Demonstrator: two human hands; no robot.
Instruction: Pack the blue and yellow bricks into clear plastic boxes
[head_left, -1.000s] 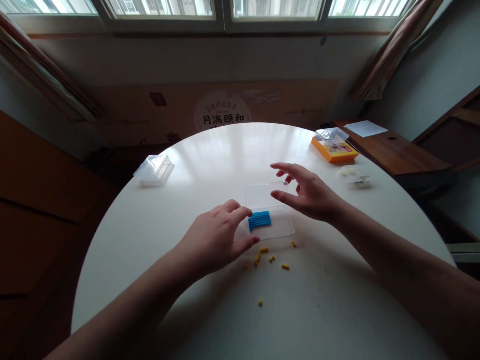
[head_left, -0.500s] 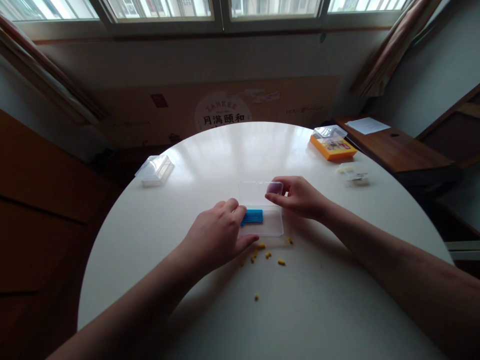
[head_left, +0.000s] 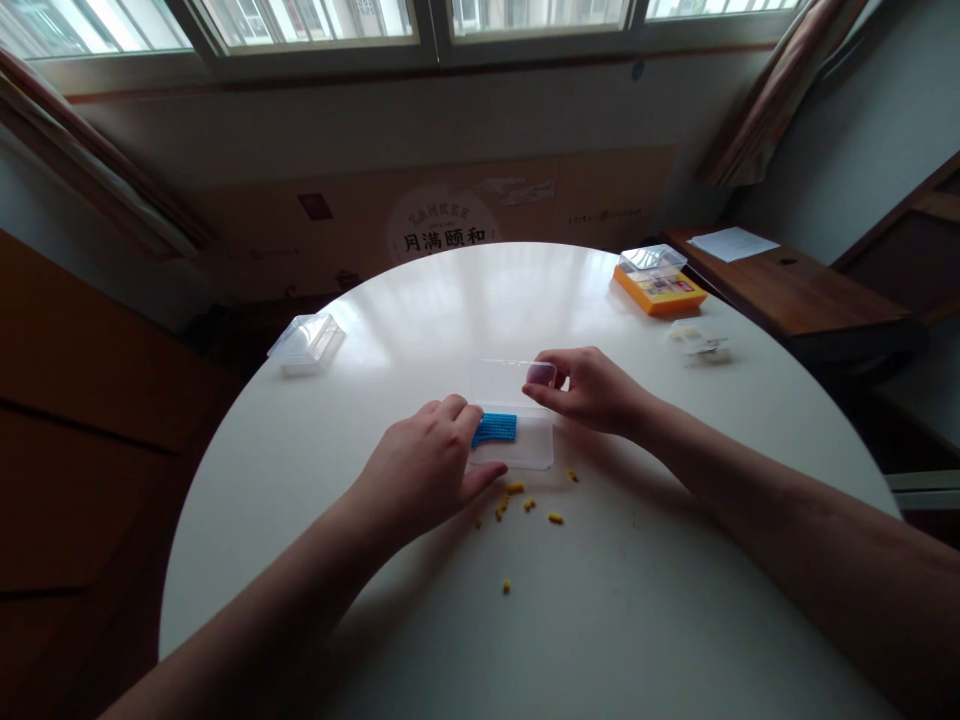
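A small clear plastic box (head_left: 534, 452) lies on the table with its hinged lid (head_left: 495, 378) raised at the far side. Inside it sits a ridged blue block (head_left: 496, 428), its left end hidden by my fingers. My left hand (head_left: 427, 455) spans the box's left end, fingers curled at the far side by the block and thumb along the near edge. At the lid's right end, my right hand (head_left: 581, 385) pinches the clear plastic between thumb and fingers. Several small yellow pieces (head_left: 555, 518) are scattered on the tabletop in front of the box.
The round white table (head_left: 255, 560) has a clear case (head_left: 307, 342) at its far left. An orange box (head_left: 660, 290) with a clear case on top stands far right, with a small clear packet (head_left: 700, 342) nearer. Beyond it is a wooden desk (head_left: 817, 285) bearing paper.
The whole view has shifted slightly. Both hands keep the same hold on the box and its lid, and the yellow pieces lie as before.
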